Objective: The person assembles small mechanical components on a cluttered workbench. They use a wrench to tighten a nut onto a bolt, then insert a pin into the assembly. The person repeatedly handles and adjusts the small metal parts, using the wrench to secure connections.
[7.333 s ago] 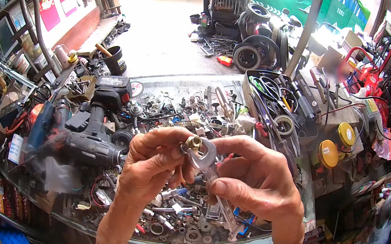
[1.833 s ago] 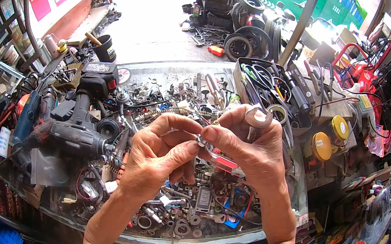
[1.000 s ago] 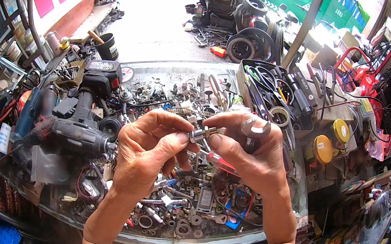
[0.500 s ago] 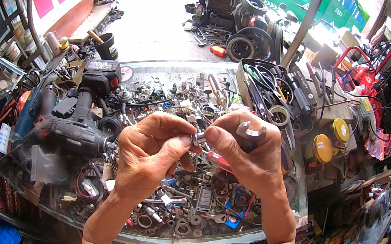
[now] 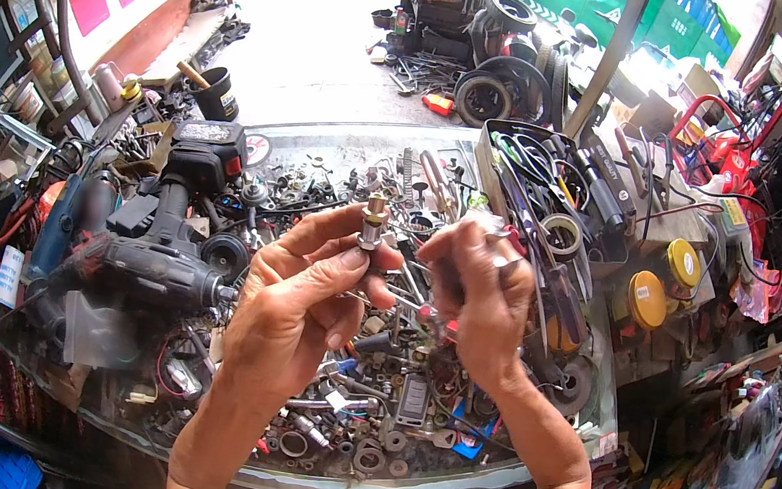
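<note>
My left hand [image 5: 298, 291] holds a small threaded metal fitting [image 5: 373, 220] upright between thumb and fingers; its top is brass-coloured and its lower part silver. To the right of it, my right hand [image 5: 485, 294] is curled and partly blurred. An open-ended wrench [image 5: 487, 223] is in that hand, its pale jaw showing over the knuckles. Just below the right hand is a red-handled tool [image 5: 428, 314] with a thin shaft; whether that hand touches it, I cannot tell. Under both hands lies a mass of loose nuts, washers and fittings [image 5: 369, 456].
A black cordless impact wrench [image 5: 155, 270] lies left of my hands on the glass-topped counter [image 5: 325, 486]. A tool box [image 5: 486, 148] full of pliers and screwdrivers stands behind right. Two yellow-lidded containers [image 5: 647, 299] sit farther right. Wheels [image 5: 483, 99] lie on the floor beyond.
My right hand has drawn back from the left fingers and curled, turning over with the wrench. The fitting now stands upright in my left hand, in plain sight.
</note>
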Demonstrator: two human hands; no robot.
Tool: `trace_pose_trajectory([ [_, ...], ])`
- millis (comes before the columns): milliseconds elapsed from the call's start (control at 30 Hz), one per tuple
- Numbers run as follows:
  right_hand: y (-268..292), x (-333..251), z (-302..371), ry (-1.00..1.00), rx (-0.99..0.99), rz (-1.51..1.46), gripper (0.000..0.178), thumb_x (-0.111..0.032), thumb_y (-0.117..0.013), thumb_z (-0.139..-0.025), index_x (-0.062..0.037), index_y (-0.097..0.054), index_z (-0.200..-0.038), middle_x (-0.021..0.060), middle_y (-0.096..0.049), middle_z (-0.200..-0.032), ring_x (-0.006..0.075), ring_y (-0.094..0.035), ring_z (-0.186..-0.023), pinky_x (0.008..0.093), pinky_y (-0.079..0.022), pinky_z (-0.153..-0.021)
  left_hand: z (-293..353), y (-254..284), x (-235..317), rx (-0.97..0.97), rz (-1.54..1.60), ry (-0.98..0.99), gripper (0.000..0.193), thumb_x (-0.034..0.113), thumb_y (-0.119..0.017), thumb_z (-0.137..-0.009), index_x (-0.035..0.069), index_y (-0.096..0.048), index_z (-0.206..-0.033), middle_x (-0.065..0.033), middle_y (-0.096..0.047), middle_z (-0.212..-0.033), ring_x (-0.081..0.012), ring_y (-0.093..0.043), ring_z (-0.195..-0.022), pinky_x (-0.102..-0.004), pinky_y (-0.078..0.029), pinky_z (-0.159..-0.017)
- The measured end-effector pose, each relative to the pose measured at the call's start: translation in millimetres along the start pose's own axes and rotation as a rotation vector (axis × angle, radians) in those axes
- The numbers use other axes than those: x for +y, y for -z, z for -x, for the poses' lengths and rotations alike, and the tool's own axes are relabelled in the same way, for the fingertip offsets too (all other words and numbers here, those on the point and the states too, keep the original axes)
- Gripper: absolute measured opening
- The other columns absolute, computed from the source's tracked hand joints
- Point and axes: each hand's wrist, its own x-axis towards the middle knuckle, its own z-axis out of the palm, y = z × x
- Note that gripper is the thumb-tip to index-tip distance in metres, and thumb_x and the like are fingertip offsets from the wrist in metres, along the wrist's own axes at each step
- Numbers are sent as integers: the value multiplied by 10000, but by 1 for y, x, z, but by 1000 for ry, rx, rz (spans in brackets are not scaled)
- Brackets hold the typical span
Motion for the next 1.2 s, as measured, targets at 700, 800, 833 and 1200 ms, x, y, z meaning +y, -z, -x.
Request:
trace_pose_trajectory([
  [700, -4, 59, -3, 273, -327, 710, 263, -233, -434, -973, 7, -519, -908, 218, -567, -755, 399, -580, -727, 449, -447, -602, -3, -1, 1, 95, -46, -81, 261, -12, -555, -863, -54, -573, -1120, -180, -651, -906, -125, -630, -603, -153, -376, -358],
  [800, -3, 39, -7, 301, -177, 652, 249, -273, -466, -957, -31, -498, -905, 188, -562, -614, 377, -590, -576, 464, -432, -491, -1, -4, 3, 122, -75, -100, 260, -5, -546, -867, -53, -574, -1121, -181, -651, -907, -128, -635, -611, -158, -384, -359],
  [833, 0, 42, -11, 414, -89, 604, 261, -301, -450, -966, -51, -504, -921, 178, -548, -574, 366, -589, -543, 457, -415, -449, 0, -6, 3, 131, -83, -109, 261, -3, -543, -868, -52, -574, -1122, -181, -651, -908, -130, -638, -616, -159, -387, -360],
  [1200, 43, -32, -9, 116, -168, 559, 353, 4, -578, -853, 79, -474, -1182, 146, -653, -855, 185, -633, -663, 294, -517, -640, -4, 5, -1, 52, 27, -47, 239, 94, -585, -899, -30, -582, -1104, -171, -670, -905, -180, -684, -708, -209, -486, -432],
])
